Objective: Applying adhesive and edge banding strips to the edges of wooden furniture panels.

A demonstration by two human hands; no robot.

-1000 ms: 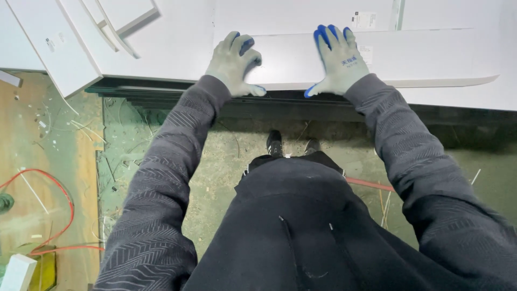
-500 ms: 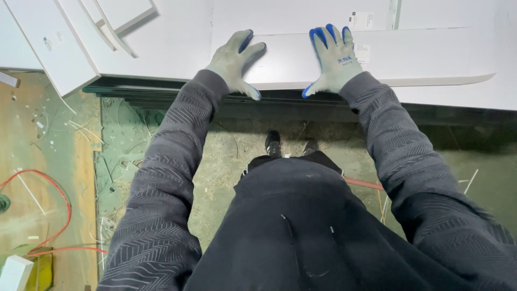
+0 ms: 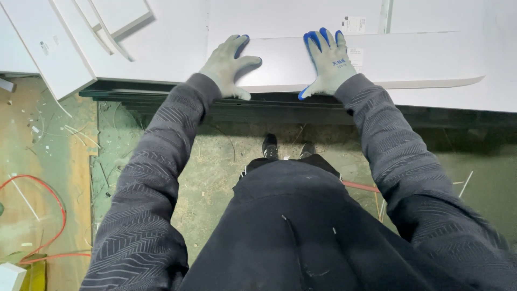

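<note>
Both my hands wear grey gloves with blue fingertips. My left hand (image 3: 229, 64) lies flat, fingers spread, on the left end of a long white panel (image 3: 409, 59) that rests on a white worktable (image 3: 161, 48). My right hand (image 3: 326, 59) presses flat on the same panel a little to the right, thumb hooked over its near edge. Neither hand grips anything. My dark sleeves and dark jacket fill the lower part of the view.
More white panels (image 3: 48, 48) lie stacked at the table's left end. Below the table edge runs a dark frame (image 3: 215, 108). The greenish floor (image 3: 215, 161) is littered with debris. A red cable (image 3: 43, 215) loops at the left. My shoes (image 3: 269, 145) stand near the table.
Both hands have stayed flat on the panel. The view has shifted slightly and my hands sit a touch lower in the frame.
</note>
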